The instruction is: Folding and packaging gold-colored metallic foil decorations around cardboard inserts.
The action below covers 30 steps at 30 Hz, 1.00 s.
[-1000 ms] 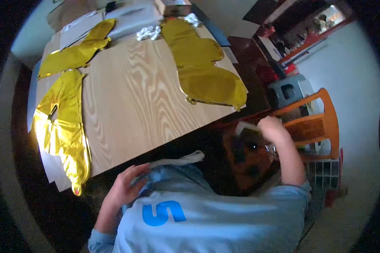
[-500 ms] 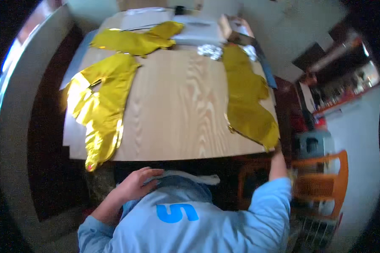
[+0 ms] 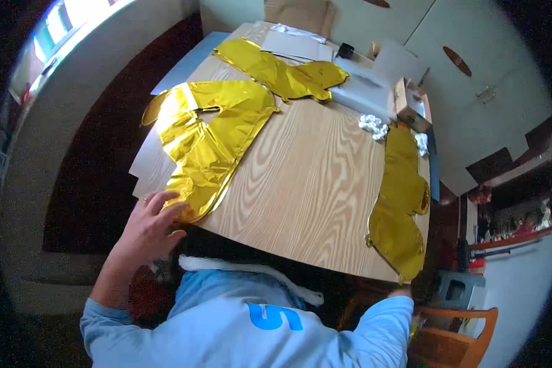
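At the far left, a bright window [image 3: 58, 27] stands above a dark brown panel [image 3: 113, 141]; right of it, the left hand [image 3: 146, 232] reaches to the near edge of the table, its fingers spread and loosely bent, thumb well apart, with nothing pinched in the gap; its fingertips lie over the lower end of the left gold foil piece [image 3: 230, 138], though whether they press on it I cannot tell; that piece lies flat and creased along the table's left side, a slit-like opening near its top; just beyond it, the far gold foil piece [image 3: 288, 78] stretches sideways; bare wood-grain tabletop [image 3: 300, 178] fills the middle, above a pale blue garment [image 3: 227, 331]; at the far right corner, a white clump [image 3: 373, 127] sits near an open cardboard box [image 3: 412, 105]; the right gold foil piece [image 3: 395, 202] runs along the right edge, its lower tip by the right forearm [image 3: 401, 292]; the right hand is hidden there, so its grip cannot be told; rightmost stand an orange wooden chair [image 3: 487, 325] and a grey stool [image 3: 472, 281].
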{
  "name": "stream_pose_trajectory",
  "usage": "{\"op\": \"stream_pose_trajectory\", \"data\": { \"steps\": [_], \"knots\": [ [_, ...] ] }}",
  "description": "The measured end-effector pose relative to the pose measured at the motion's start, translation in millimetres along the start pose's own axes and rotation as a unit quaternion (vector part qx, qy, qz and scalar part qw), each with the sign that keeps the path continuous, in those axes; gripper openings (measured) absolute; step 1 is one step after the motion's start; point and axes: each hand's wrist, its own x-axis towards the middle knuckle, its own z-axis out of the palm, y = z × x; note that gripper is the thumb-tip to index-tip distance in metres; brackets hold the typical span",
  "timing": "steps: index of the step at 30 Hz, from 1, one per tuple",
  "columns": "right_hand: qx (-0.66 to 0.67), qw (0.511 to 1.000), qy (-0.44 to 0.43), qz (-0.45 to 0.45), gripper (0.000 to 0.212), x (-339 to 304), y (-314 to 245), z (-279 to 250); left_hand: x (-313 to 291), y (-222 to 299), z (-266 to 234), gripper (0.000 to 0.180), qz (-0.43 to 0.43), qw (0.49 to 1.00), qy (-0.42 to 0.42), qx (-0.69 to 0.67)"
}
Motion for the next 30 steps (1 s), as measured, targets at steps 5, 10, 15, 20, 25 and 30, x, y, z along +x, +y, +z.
{"op": "stream_pose_trajectory", "data": {
  "steps": [5, 10, 15, 20, 25, 30],
  "knots": [
    [0.09, 0.995, 0.017, 0.028, 0.027, 3.0, -18.5, 9.5, -15.9, -41.1, 39.3, 0.039, 0.1, 0.994, 0.03, 0.037],
    [0.202, 0.977, 0.038, 0.053, 0.027, -0.5, -27.5, 20.7, -4.2, -46.5, 44.5, 0.033, 0.172, 0.98, 0.032, 0.09],
    [0.341, 0.936, 0.057, 0.071, 0.027, -3.9, -42.6, 29.3, -7.5, -56.1, 45.3, 0.016, 0.053, 0.994, 0.028, -0.093],
    [0.586, 0.8, 0.087, 0.093, 0.027, -17.8, -40.2, 35.2, 6.6, -62.8, 31.2, 0.017, -0.147, 0.955, -0.063, -0.251],
    [0.296, 0.918, 0.265, 0.012, 0.029, -42.7, -1.0, -39.1, 33.1, -76.5, 11.1, 0.019, -0.17, 0.925, -0.125, -0.317],
    [0.284, 0.767, 0.559, -0.133, 0.024, -210.7, -161.0, -174.7, 46.1, -87.7, 8.6, 0.016, -0.145, 0.905, -0.18, -0.356]
  ]
}}
